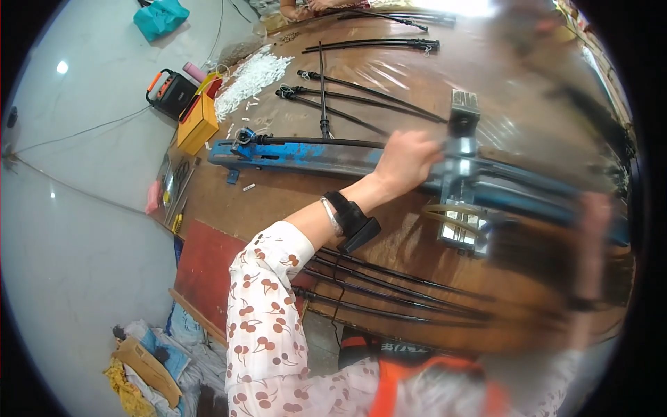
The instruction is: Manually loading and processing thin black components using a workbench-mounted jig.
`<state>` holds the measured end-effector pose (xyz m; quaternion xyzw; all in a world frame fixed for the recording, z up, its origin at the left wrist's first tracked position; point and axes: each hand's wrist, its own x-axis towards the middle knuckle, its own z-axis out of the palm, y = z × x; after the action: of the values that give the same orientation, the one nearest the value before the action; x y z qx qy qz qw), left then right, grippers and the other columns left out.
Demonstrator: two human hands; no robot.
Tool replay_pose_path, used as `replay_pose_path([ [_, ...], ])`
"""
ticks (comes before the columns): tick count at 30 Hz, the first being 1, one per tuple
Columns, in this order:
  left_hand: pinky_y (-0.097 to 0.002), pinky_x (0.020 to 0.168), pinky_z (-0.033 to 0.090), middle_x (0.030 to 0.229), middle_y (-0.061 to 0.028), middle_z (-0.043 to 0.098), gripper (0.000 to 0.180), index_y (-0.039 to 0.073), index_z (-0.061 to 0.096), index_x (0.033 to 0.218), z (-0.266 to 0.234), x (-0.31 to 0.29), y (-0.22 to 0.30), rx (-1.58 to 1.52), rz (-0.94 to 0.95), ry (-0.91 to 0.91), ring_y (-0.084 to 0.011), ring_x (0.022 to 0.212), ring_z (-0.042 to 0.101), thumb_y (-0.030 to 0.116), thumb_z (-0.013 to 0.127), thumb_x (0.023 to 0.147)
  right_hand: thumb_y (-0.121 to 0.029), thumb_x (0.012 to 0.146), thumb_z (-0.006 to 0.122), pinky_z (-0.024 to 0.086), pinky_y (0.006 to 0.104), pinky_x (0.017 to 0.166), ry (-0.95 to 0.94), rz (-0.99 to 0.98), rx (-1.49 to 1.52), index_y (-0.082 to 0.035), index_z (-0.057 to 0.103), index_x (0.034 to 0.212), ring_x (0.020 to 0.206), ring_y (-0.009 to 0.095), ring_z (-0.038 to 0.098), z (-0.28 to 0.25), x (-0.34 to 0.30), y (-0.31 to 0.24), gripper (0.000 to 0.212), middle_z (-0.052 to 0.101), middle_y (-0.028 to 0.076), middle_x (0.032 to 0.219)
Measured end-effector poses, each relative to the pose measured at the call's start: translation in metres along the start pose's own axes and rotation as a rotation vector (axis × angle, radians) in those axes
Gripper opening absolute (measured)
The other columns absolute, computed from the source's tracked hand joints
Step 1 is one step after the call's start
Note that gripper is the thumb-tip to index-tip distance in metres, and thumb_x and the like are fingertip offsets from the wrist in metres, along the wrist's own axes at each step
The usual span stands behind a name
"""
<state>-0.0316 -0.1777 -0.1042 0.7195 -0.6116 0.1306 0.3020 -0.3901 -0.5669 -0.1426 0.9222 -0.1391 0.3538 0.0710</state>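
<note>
A long blue metal rail (299, 158) with worn paint lies across the table, and a thin black rod (319, 142) rests along it. The rod's left end sits in a blue fitting (244, 137) with pale string around it. My left hand (408, 163) is closed over the rod, just left of a shiny metal clamp block (460, 163) mounted across the rail. Below the block hangs a tan loop (455, 212). Far to the right, my right hand (595, 215) is smeared by motion near the rail's right part; its fingers cannot be made out.
Several black rods lie beyond the rail (368, 94) and on the near side (396, 295). Small white pieces (253, 80) are heaped at the far left, by a yellow box (198, 125) and a black-and-orange device (171, 94). Another person's hands (306, 8) show at the far edge.
</note>
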Motion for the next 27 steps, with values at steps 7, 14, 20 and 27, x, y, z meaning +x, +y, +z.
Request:
replay_pose_path([
  [7,-0.0448,0.069,0.050,0.083,-0.0094,0.059,0.014,0.011,0.065,0.090,0.002,0.000,0.004,-0.064,-0.021,0.079,-0.0329,0.082,0.060,0.021,0.071,0.082,0.000,0.087,0.063,0.047,0.0411,0.084,-0.137,0.107,-0.100,-0.002,0.064,0.101,0.098,0.033,0.059,-0.016,-0.016,0.008,0.014,0.063,0.015,0.098],
  [14,-0.0477,0.062,0.053,0.084,-0.0126,0.070,0.003,0.009,0.060,0.088,-0.005,0.013,0.013,0.092,-0.062,-0.199,-0.0352,0.076,0.068,0.011,0.058,0.088,-0.008,0.089,0.068,0.053,0.0343,0.089,0.050,-0.173,0.071,-0.004,0.071,0.110,0.109,0.025,0.062,-0.055,0.001,-0.149,0.022,0.066,0.012,0.110],
  [20,-0.0476,0.061,0.049,0.081,-0.0144,0.067,0.011,0.009,0.056,0.089,-0.005,0.011,0.013,0.149,-0.062,-0.198,-0.0375,0.075,0.065,0.018,0.059,0.094,-0.011,0.084,0.071,0.040,0.0413,0.088,-0.087,-0.041,0.206,-0.007,0.067,0.114,0.100,0.026,0.061,-0.061,-0.003,-0.189,0.031,0.069,0.006,0.094],
  [27,-0.0469,0.060,0.048,0.076,-0.0133,0.064,0.011,0.009,0.054,0.086,-0.002,0.008,0.018,0.163,-0.052,-0.201,-0.0373,0.072,0.064,0.016,0.059,0.093,-0.010,0.084,0.071,0.041,0.0412,0.083,-0.215,-0.002,0.492,-0.006,0.065,0.113,0.093,0.030,0.060,-0.027,0.014,-0.211,0.030,0.068,0.008,0.094],
])
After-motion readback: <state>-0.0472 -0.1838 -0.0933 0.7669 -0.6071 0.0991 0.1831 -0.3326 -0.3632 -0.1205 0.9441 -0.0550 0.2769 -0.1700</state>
